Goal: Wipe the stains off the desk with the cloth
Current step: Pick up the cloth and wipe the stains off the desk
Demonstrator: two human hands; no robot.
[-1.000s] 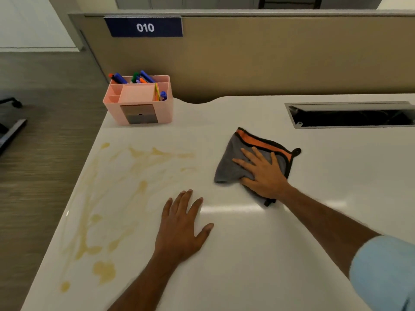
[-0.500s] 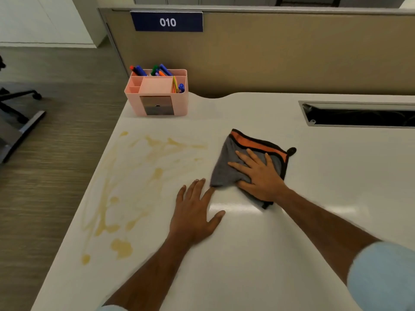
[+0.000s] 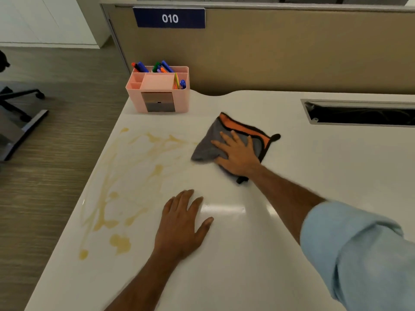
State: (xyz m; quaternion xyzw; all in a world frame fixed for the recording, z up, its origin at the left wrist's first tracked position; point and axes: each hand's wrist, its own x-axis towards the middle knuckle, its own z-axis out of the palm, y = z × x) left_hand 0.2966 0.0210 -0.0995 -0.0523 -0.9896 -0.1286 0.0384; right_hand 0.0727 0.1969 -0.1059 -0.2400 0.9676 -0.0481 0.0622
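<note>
Nearest the camera, the left hand (image 3: 182,225) lies palm down and flat on the glossy white desk top (image 3: 247,254), fingers loosely spread and holding nothing; a bright ceiling reflection sits just to its right. To the left of that hand and beyond its fingertips spread the yellowish-brown smeared stains (image 3: 121,187), with thicker blobs near the desk's left edge and thin streaks running away from it. Farther out and to the right, the right hand (image 3: 238,153) reaches from a rolled light blue sleeve (image 3: 359,254); it is open, fingers splayed, pressed flat on the folded grey microfibre cloth with orange band and black trim (image 3: 208,147); the cloth lies on the desk just right of the streaks' far end, its grey corner pointing toward them. Beyond the left hand, at the desk's back left corner, stands a pink plastic desk organiser (image 3: 158,90) holding coloured pens; beyond the right hand, to its right, is a dark rectangular cable slot (image 3: 361,114); behind everything a tan partition panel (image 3: 292,52) carries a blue sign reading 010 (image 3: 169,18).
</note>
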